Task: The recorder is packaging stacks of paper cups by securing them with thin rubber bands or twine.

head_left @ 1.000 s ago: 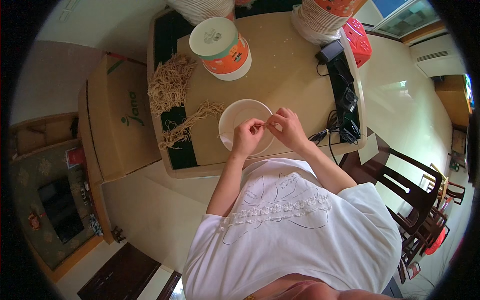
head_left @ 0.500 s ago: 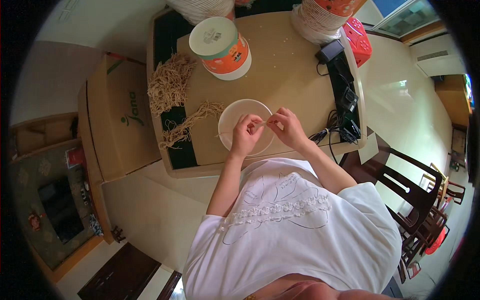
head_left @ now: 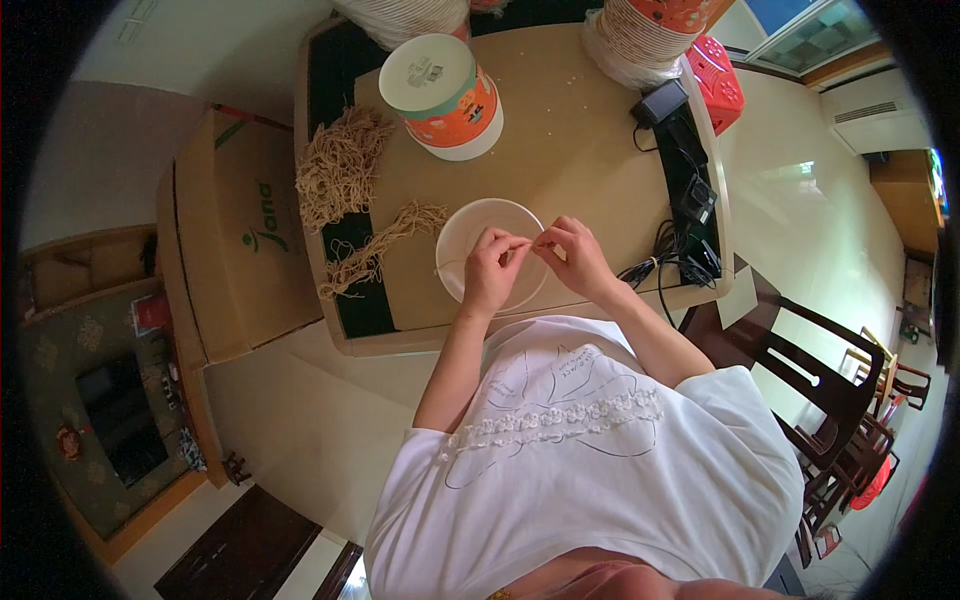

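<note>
Your left hand (head_left: 490, 270) and right hand (head_left: 574, 260) nearly meet above the white tub (head_left: 458, 232) at the centre of the frame. On each, thumb and fingertips press together; whatever they pinch is too small to tell. Tangled string (head_left: 342, 168) lies in the upper left, near an orange-banded bucket (head_left: 450, 128).

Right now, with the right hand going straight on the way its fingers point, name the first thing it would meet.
The left hand: its fingertips lie just ahead of the right hand, over the white tub. Depth is unclear, so they may already touch.
</note>
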{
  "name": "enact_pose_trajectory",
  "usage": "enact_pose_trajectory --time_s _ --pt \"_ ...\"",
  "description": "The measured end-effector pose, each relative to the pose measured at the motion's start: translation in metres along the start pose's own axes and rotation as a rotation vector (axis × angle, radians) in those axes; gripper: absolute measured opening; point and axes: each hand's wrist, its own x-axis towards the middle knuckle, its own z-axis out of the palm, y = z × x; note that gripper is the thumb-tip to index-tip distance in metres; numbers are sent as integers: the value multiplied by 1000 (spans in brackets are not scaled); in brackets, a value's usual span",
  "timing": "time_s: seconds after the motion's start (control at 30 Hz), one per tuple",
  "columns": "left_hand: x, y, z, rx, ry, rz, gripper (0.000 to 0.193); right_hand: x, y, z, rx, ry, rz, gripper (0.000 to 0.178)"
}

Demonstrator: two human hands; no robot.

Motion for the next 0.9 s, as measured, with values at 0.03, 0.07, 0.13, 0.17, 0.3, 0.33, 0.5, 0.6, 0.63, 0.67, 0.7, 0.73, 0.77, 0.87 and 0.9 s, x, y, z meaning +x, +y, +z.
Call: enact_pose_trajectory --time_s 0.03,0.07,0.13,0.17,0.3,0.33,0.5,0.6,0.63,0.67,0.7,0.73,0.77,0.87,0.9 --pt "0 0 0 0 0 0 7 0 0 0 5 0 4 7" --pt "0 0 0 -13 -3 11 6 0 0 0 5 1 4 7" --pt "1 0 1 -26 -6 22 5 0 1 1 -1 5 6 7" --pt "2 -1 1 -40 3 35 5 0 1 1 -1 4 5 7" --pt "0 -10 7 -113 60 -69 7 1 1 2 -16 -2 -16 7" --pt "-1 -11 9 -113 59 -69 7 1 1 2 -16 -1 -13 7" --pt "-3 -10 17 -165 111 -127 8 1 0 2 -33 2 -30 6" --pt "-3 -12 22 -204 151 -154 9 1 -1 1 -44 -1 -36 6" --pt "-3 -15 24 -203 151 -154 9 1 -1 1 -58 -12 -37 6" --pt "-4 -17 26 -194 164 -147 10 2 -1 1 -57 -12 -38 6" --pt "-5 -20 27 -185 177 -140 10 2 -2 1 -54 -12 -38 6" --pt "-5 -23 27 -184 178 -140 10 2 -2 2 -52 -13 -37 6" --pt "-3 -24 26 -215 168 -114 13 2 -1 2 -52 -13 -37 6" --pt "2 -28 8 -346 10 -307 15 1 2 3 -6 17 -44 6" --pt "5 -21 1 -444 -140 -525 13 0 4 3 -8 18 -44 7"
